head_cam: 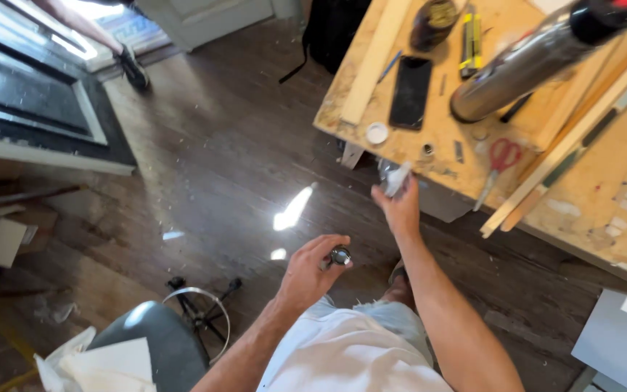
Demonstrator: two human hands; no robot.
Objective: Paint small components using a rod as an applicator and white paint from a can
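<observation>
Left hand [306, 274] closed around small metal cylinder [339, 255], shiny end toward table [604, 210]. Right hand [400, 207] higher, nearer table edge, pinching crumpled clear wrapper [395, 177]. Hands apart over dark wood floor [219, 160]; cylinder below-left of wrapper.

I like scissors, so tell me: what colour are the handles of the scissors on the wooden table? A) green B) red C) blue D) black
B: the scissors lying on the wooden table have red handles, just beyond the person's right hand.
</observation>
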